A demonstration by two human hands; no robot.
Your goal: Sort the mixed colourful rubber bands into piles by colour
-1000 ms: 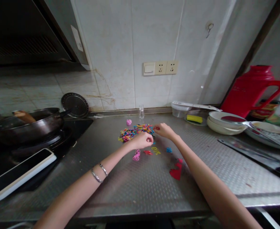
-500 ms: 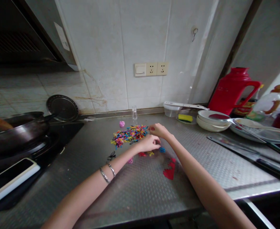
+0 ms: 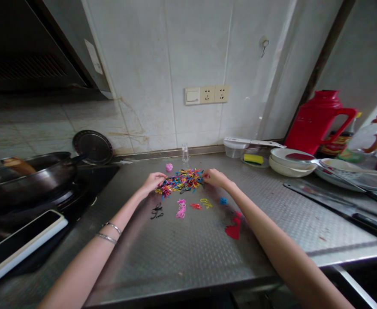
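Head view: a pile (image 3: 183, 181) of small many-coloured bands is spread near the middle of the desk (image 3: 149, 262), closer to its back edge than to its front edge. The pile is flanked by both hands. Its left end is met by the fingertips of the left hand (image 3: 158, 178), which are drawn close together; its right end is met by those of the right hand (image 3: 205, 175), likewise held narrow. Whether a band is gripped by either hand cannot be told.

Toward the front edge, five small groups are set out in a loose row, from left to right: black bands (image 3: 158, 207), pink bands (image 3: 181, 210), red bands (image 3: 195, 206), yellow bands (image 3: 205, 202) and blue bands (image 3: 223, 201). A red scrap (image 3: 233, 231) is placed nearer the front edge, beside the right forearm. Behind the pile, a pink clump (image 3: 169, 168) and, near the back edge, a clear bottle (image 3: 185, 154) are seen. Toward the right edge, a yellow sponge (image 3: 253, 159), stacked bowls (image 3: 289, 169) and a red flask (image 3: 315, 122) are arranged.
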